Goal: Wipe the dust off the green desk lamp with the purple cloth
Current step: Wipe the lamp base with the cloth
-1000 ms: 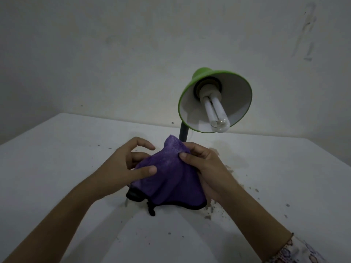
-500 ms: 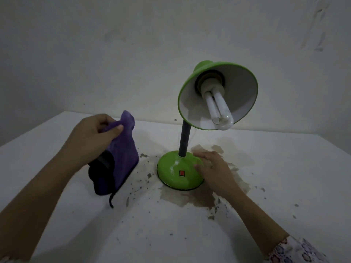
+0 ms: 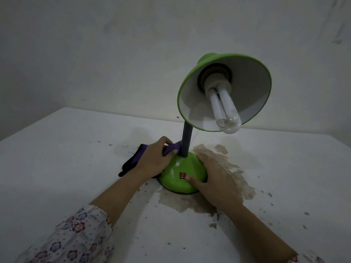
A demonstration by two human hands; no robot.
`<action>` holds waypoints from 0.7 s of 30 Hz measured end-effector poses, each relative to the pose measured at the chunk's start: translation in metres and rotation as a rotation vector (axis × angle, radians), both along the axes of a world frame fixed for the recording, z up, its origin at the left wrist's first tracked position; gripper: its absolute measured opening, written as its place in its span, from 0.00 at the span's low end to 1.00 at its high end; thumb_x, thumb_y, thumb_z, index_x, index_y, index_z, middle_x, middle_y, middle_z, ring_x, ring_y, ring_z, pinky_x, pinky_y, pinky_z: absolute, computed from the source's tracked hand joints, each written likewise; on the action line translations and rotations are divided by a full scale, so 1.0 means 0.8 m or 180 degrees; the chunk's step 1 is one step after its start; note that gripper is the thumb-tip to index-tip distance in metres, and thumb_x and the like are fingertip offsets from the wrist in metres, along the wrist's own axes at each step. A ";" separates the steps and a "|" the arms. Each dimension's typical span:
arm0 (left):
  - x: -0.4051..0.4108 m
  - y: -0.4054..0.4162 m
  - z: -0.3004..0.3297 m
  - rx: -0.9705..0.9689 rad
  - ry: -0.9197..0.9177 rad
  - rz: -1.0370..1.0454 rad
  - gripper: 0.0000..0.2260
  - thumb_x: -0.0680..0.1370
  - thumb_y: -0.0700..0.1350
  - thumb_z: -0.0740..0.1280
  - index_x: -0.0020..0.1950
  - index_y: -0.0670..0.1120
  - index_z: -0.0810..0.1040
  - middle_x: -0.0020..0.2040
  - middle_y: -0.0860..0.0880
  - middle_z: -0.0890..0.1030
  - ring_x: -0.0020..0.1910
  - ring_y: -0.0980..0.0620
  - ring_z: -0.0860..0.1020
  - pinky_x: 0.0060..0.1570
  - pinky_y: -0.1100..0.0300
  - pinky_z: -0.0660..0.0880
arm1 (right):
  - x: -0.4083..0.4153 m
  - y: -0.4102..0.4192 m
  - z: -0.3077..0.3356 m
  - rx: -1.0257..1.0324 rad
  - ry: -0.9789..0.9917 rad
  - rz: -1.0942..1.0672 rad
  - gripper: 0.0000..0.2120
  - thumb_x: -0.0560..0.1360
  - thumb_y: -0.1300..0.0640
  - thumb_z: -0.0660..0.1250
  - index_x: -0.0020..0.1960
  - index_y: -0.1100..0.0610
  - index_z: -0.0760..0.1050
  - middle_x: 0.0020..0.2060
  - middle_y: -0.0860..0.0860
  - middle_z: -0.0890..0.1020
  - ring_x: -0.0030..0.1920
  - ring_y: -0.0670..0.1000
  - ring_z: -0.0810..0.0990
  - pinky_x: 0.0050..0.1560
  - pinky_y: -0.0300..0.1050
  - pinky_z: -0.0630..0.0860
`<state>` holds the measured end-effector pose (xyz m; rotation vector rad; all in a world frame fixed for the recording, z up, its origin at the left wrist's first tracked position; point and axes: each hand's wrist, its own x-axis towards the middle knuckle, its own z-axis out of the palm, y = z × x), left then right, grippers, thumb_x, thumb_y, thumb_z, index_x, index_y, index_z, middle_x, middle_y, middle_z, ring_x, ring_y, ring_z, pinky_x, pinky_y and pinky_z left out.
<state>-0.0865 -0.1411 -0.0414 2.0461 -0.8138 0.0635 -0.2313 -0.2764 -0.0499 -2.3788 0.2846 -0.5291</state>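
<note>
The left hand point(image 3: 153, 160) grips the soft cloth point(image 3: 133, 162) against the lamp point(image 3: 182, 173) base. The right hand point(image 3: 214, 179), fingers spread flat, steadies the slick, likely light base; its bulb point(image 3: 224, 112) looks fragile.

A white table point(image 3: 76, 152) with a brown stain point(image 3: 228, 168) and dark specks meets a pale wall point(image 3: 114, 54).

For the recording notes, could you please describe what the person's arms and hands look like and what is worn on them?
Both hands are bare: no gloves, rings or watch show on the left hand or the right hand. The forearms are uncovered. The left sleeve is pale fabric printed with small pink and blue flowers, pushed up the arm. A sliver of the same floral fabric shows at the right sleeve.
</note>
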 end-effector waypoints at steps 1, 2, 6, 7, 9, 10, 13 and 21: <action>0.004 0.000 0.001 0.0089 -0.0018 -0.0142 0.03 0.77 0.48 0.66 0.50 0.52 0.75 0.37 0.57 0.79 0.33 0.63 0.76 0.31 0.69 0.67 | -0.001 0.001 0.001 0.0029 -0.0058 0.0014 0.28 0.69 0.43 0.71 0.65 0.36 0.62 0.51 0.28 0.65 0.45 0.21 0.63 0.44 0.13 0.57; 0.007 0.000 0.002 0.0214 -0.0060 -0.0269 0.04 0.77 0.49 0.66 0.51 0.52 0.77 0.39 0.54 0.81 0.37 0.60 0.77 0.33 0.69 0.68 | -0.001 0.001 0.001 0.0079 -0.0099 0.0012 0.26 0.69 0.44 0.72 0.60 0.32 0.61 0.48 0.26 0.64 0.45 0.17 0.61 0.44 0.12 0.55; 0.019 -0.007 0.009 0.0569 -0.0124 -0.0479 0.09 0.79 0.50 0.63 0.47 0.50 0.82 0.35 0.54 0.80 0.35 0.56 0.75 0.32 0.71 0.65 | -0.001 -0.002 0.001 0.0113 -0.0096 0.0042 0.27 0.69 0.44 0.71 0.62 0.36 0.61 0.46 0.25 0.61 0.45 0.13 0.56 0.43 0.11 0.53; 0.021 -0.008 0.011 0.0614 -0.0128 -0.0502 0.09 0.80 0.49 0.62 0.45 0.51 0.81 0.32 0.56 0.77 0.32 0.60 0.73 0.31 0.71 0.64 | 0.000 -0.003 0.000 0.0124 -0.0088 0.0048 0.28 0.70 0.44 0.71 0.65 0.40 0.62 0.46 0.25 0.60 0.45 0.14 0.57 0.43 0.11 0.54; 0.022 -0.009 0.010 0.0660 -0.0130 -0.0529 0.11 0.80 0.49 0.61 0.40 0.50 0.78 0.27 0.56 0.72 0.27 0.61 0.70 0.29 0.69 0.63 | 0.002 -0.005 -0.003 0.0180 -0.0032 0.0044 0.33 0.69 0.42 0.70 0.70 0.45 0.62 0.47 0.27 0.61 0.44 0.18 0.62 0.43 0.12 0.56; 0.021 -0.007 0.008 0.0656 -0.0127 -0.0539 0.13 0.81 0.49 0.60 0.39 0.47 0.77 0.26 0.55 0.71 0.25 0.61 0.69 0.28 0.67 0.63 | 0.002 -0.006 -0.004 0.0225 -0.0003 0.0045 0.34 0.69 0.41 0.70 0.71 0.46 0.61 0.48 0.27 0.62 0.44 0.20 0.63 0.43 0.12 0.56; 0.014 0.003 0.004 0.0643 -0.0105 -0.0605 0.13 0.81 0.49 0.59 0.52 0.44 0.81 0.35 0.56 0.79 0.33 0.66 0.73 0.37 0.64 0.68 | 0.004 -0.009 -0.008 0.0312 -0.0001 0.0053 0.36 0.69 0.41 0.70 0.72 0.47 0.60 0.51 0.29 0.63 0.47 0.22 0.64 0.43 0.13 0.58; -0.018 0.023 0.002 0.0897 -0.0329 -0.0581 0.19 0.81 0.49 0.59 0.72 0.46 0.68 0.71 0.49 0.69 0.72 0.56 0.63 0.70 0.64 0.57 | 0.008 -0.009 -0.012 0.0291 -0.0013 -0.0013 0.38 0.68 0.39 0.69 0.72 0.48 0.59 0.57 0.37 0.66 0.51 0.31 0.61 0.45 0.13 0.57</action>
